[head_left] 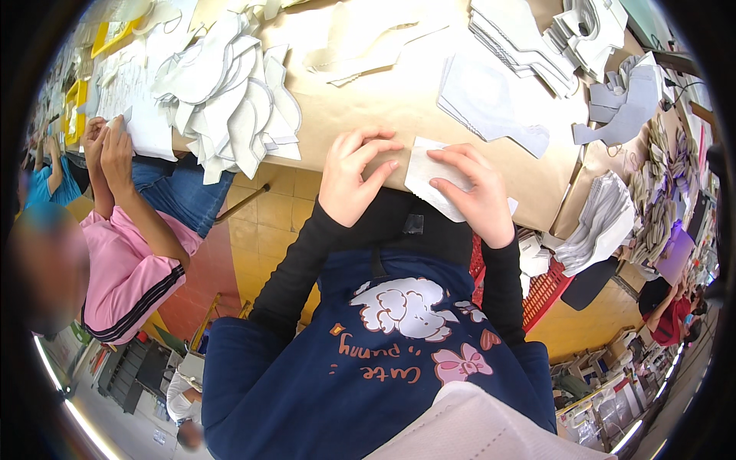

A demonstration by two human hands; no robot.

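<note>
At the near edge of the table, my right hand (pixel 479 195) grips a small white cut piece (pixel 429 175), fingers and thumb lying over its top face. Part of that piece hangs past the table edge, and a white corner also shows beside my wrist. Just left of it is my left hand (pixel 359 176), its fingers curved and the thumb held apart, with nothing visible between them. Beyond my right hand lies a fanned stack of pale grey cut pieces (pixel 491 100). Farther off, a few cream pieces (pixel 360 46) rest on the brown paper cover.
A large heap of white curved pieces (pixel 230 100) overhangs the table at left. More stacks (pixel 521 38) lie at the far right. A red basket (pixel 546 295) stands low at my right, near a bundle of pieces (pixel 598 222). A co-worker in pink (pixel 138 261) sits at left, hands raised.
</note>
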